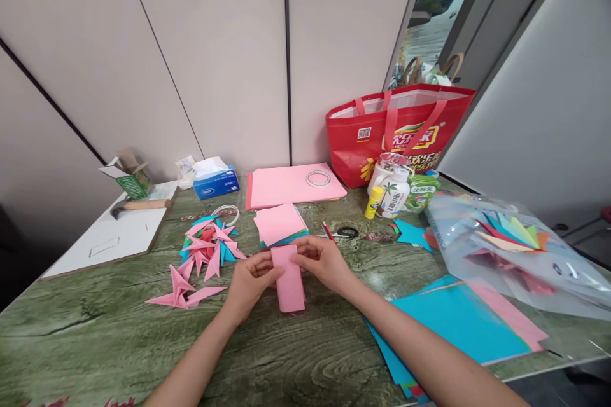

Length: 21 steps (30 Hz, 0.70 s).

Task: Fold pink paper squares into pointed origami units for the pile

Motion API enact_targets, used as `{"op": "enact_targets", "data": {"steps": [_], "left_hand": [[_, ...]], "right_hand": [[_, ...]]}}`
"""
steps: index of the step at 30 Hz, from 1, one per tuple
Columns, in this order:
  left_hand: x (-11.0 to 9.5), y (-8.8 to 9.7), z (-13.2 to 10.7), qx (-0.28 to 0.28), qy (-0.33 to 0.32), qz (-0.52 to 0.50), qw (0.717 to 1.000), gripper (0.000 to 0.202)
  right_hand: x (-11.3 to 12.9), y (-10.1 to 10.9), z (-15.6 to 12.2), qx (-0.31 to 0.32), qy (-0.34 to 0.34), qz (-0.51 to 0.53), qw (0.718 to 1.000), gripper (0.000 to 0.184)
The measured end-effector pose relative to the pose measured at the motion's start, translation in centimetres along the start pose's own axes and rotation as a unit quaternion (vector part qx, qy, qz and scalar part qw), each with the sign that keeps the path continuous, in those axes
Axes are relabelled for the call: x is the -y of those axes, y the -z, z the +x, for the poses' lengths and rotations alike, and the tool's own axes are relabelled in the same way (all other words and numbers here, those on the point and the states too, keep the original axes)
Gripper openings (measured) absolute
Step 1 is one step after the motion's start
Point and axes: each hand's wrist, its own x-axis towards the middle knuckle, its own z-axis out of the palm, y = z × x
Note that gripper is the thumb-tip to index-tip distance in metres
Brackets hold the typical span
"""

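Note:
A folded pink paper [290, 280] lies as a narrow upright strip on the green table [119, 343], at the middle. My left hand [251, 281] pinches its upper left edge, fingers closed on it. My right hand [323, 261] grips the upper right edge, fingers pressed on the paper. Just behind the hands sits a small stack of square coloured sheets [280, 224] with pink on top. To the left lie several folded pink and blue paper pieces [205, 251].
Large blue and pink sheets [458, 321] lie at the right, beside a clear plastic bag of coloured paper [506, 245]. Scissors [344, 233], a glue stick [373, 202], jars, a red shopping bag [396, 130], pink sheets with a tape ring [291, 184], a tissue box [216, 183] and a hammer [140, 205] stand behind.

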Motion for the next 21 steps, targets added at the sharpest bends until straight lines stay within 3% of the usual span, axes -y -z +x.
{"op": "enact_targets", "data": {"steps": [12,21], "left_hand": [[0.0,0.1,-0.1,0.0,-0.018,-0.004,1.0,0.034],[0.6,0.0,0.0,-0.007,-0.029,0.005,1.0,0.033]], "right_hand": [[0.7,-0.2,-0.3,-0.033,-0.006,0.036,0.999,0.029],[0.5,-0.3,-0.4,-0.013,-0.028,0.06,0.998,0.028]]}}
